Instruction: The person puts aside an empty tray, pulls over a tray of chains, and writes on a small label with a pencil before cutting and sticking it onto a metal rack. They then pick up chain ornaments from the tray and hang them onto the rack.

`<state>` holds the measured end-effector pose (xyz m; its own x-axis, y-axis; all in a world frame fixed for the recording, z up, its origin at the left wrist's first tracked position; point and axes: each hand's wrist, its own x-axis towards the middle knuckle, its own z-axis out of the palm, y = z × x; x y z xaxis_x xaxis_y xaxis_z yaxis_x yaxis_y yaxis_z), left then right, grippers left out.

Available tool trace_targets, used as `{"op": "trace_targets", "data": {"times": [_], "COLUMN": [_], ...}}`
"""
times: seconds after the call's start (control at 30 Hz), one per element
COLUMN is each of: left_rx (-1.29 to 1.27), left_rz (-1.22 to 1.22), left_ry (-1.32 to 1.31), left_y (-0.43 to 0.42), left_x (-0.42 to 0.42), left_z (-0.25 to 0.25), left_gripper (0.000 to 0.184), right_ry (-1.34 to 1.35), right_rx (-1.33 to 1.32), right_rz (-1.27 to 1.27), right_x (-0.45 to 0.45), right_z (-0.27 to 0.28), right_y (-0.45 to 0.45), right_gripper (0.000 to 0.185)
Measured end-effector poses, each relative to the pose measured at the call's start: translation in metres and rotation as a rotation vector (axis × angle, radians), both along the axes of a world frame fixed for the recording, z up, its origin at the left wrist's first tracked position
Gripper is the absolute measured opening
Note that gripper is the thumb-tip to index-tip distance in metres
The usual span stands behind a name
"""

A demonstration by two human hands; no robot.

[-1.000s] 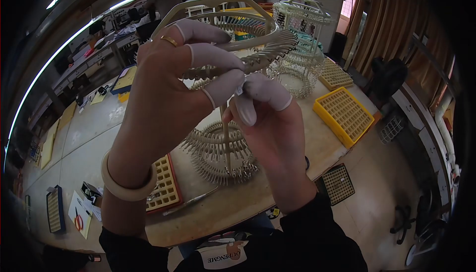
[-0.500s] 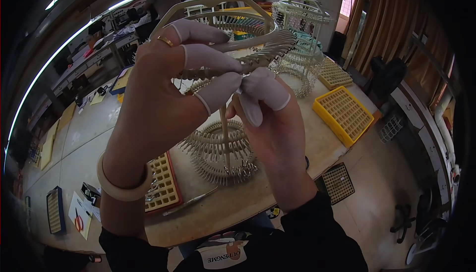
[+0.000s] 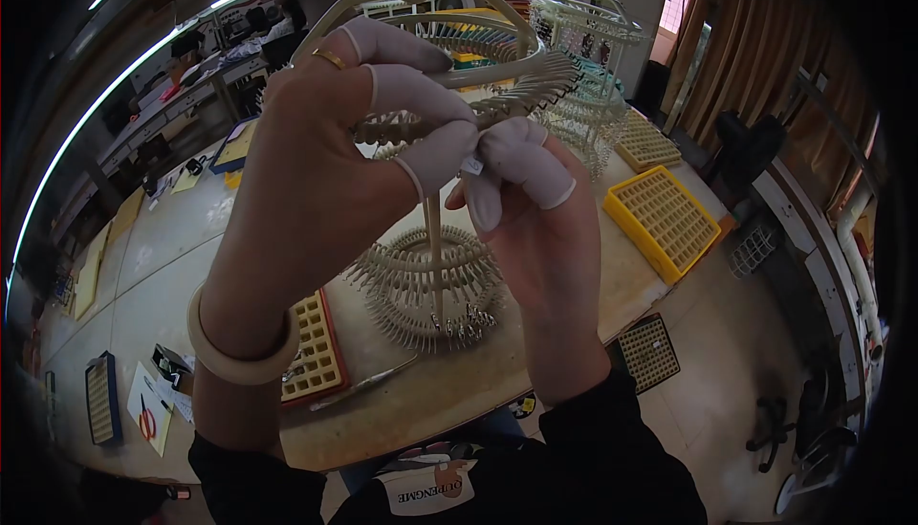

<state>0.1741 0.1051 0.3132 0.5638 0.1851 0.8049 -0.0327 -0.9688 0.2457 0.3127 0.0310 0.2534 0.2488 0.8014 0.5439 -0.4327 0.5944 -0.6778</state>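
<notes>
My left hand (image 3: 316, 152), with white finger cots on its fingertips, pinches with thumb and forefinger in front of the rack. My right hand (image 3: 535, 209), also in finger cots, is closed, its fingertips meeting those of the left. A small whitish piece (image 3: 472, 164) shows at the pinch; its kind is too small to tell, and fingers cover part of it. Just behind both hands stands a beige ring-shaped hook rack (image 3: 433, 248) with tiers of small hooks. Small dark metallic pieces (image 3: 478, 317) hang on its lowest tier.
A red-edged compartment tray (image 3: 320, 348) lies left of the rack beside a thin tool (image 3: 368, 380). Another hook rack (image 3: 588, 32) stands behind. A yellow tray (image 3: 663, 222) sits at the table's right edge. Red-handled scissors (image 3: 147, 420) rest on paper at left.
Both hands have shifted slightly down and right, still pinched together. The small whitish piece shows more plainly between the fingertips. The camera view has moved a little.
</notes>
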Motion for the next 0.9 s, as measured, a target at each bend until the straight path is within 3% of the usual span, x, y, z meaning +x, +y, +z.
{"op": "trace_targets", "data": {"times": [0.27,0.47,0.9], "left_rx": [-0.025,-0.022,0.034], "left_rz": [0.020,-0.011,0.034], "left_ry": [0.018,0.018,0.017], "left_y": [-0.003,-0.001,0.000], "left_x": [0.001,-0.001,-0.001], "left_z": [0.000,0.000,0.001], "left_gripper": [0.013,0.015,0.017], "right_ry": [0.033,-0.120,-0.005], "right_rx": [-0.020,0.023,0.118], "right_rz": [0.028,-0.200,-0.260], "right_x": [0.002,-0.006,-0.012], "right_z": [-0.008,-0.011,-0.006], "right_y": [0.003,0.003,0.016], "right_gripper": [0.015,0.011,0.005]}}
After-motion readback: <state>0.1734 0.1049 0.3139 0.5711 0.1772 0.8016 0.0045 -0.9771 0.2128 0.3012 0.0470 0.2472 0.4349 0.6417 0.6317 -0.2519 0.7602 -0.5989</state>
